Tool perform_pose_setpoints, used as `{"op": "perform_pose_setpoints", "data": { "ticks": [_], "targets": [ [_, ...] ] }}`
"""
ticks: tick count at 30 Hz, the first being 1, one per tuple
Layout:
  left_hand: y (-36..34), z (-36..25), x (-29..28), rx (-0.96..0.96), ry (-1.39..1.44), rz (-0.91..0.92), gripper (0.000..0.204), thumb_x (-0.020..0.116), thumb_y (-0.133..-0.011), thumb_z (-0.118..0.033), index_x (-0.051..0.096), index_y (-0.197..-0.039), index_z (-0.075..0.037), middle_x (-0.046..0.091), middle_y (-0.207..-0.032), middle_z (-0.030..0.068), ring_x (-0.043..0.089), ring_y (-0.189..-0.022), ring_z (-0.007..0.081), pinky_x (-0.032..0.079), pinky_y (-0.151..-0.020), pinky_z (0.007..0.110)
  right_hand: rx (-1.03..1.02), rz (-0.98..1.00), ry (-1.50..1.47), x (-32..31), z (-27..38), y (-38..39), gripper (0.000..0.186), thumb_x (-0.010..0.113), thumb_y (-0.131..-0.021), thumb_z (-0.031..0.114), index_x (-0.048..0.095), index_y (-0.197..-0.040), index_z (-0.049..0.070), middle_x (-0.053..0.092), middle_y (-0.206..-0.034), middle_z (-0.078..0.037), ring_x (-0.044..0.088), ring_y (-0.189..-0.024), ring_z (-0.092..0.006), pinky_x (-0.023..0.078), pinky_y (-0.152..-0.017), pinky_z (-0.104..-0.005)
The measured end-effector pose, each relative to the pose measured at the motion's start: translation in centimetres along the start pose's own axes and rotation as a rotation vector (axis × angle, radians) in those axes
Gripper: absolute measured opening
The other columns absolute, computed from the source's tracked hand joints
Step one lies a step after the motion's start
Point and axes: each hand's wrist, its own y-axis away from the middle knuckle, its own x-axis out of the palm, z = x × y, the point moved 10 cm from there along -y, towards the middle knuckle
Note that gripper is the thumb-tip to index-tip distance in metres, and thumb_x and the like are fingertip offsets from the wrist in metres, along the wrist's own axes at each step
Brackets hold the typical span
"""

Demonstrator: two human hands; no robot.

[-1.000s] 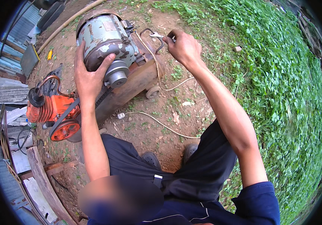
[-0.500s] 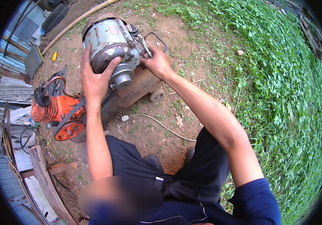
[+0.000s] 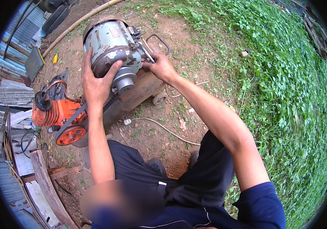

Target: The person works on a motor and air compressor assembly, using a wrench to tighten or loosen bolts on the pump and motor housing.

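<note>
Outdoors, on bare dirt beside a green patch.
Motor: grey electric motor (image 3: pixel 110 45) with chipped paint, lying on its side atop a rusty metal base (image 3: pixel 140 91), pulley end facing the camera.
Pulley: small grey pulley (image 3: pixel 125 81) on the motor's shaft, just right of the left thumb.
Left hand: left hand (image 3: pixel 95 82) spread wide, palm flat against the motor's end rim, fingers up over the casing, thumb hooked across the front.
Right hand: right hand (image 3: pixel 161 68) closed at the motor's right side, by the terminal box; fingertips pinched on something there, too small to tell what.
Compressor: orange pump (image 3: pixel 55 112) with red wheel (image 3: pixel 70 135), left of the base, black belt (image 3: pixel 76 116) across it.
Cable: white cord (image 3: pixel 163 128) lying on the dirt below the base.
Wheel: small caster (image 3: pixel 159 98) at the base's right corner.
Ground cover: low green plants (image 3: pixel 285 95) to the right.
</note>
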Motion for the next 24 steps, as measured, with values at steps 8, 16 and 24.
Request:
{"op": "perform_pose_setpoints", "data": {
  "ticks": [8, 16, 24],
  "targets": [
    [-0.1, 0.0, 0.1, -0.008, 0.05, 0.003, 0.089, 0.083, -0.07, -0.041, 0.043, -0.137, 0.002, 0.047, -0.135, 0.0274, 0.048, -0.126, 0.0366, 0.039, -0.105, 0.043, 0.019, 0.013, -0.025, 0.3, -1.0, -0.6, 0.041, 0.074, -0.08, 0.015, 0.062, -0.117, 0.002, 0.069, -0.093, -0.008, 0.063, -0.078, -0.0124, 0.051, -0.074, -0.0283],
    [0.0, -0.1, 0.0, -0.008, 0.042, 0.003, 0.088, 0.082, -0.071, -0.04, 0.043, -0.137, 0.003, 0.047, -0.136, 0.0269, 0.049, -0.125, 0.035, 0.039, -0.105, 0.042, -0.002, -0.02, -0.083, 0.1, -0.8, -0.1, 0.037, 0.073, -0.081, 0.011, 0.062, -0.116, 0.002, 0.068, -0.096, -0.007, 0.062, -0.082, -0.0113, 0.051, -0.074, -0.0278],
    [0.0, -0.1, 0.0, 0.001, 0.034, -0.001, 0.089, 0.083, -0.07, -0.042, 0.043, -0.137, 0.002, 0.047, -0.136, 0.0275, 0.048, -0.126, 0.0374, 0.039, -0.105, 0.044, 0.064, 0.033, -0.119, 0.4, -1.1, -0.1, 0.04, 0.072, -0.081, 0.008, 0.061, -0.12, 0.004, 0.067, -0.094, -0.005, 0.061, -0.082, -0.0112, 0.051, -0.074, -0.0277]
  ]
}}
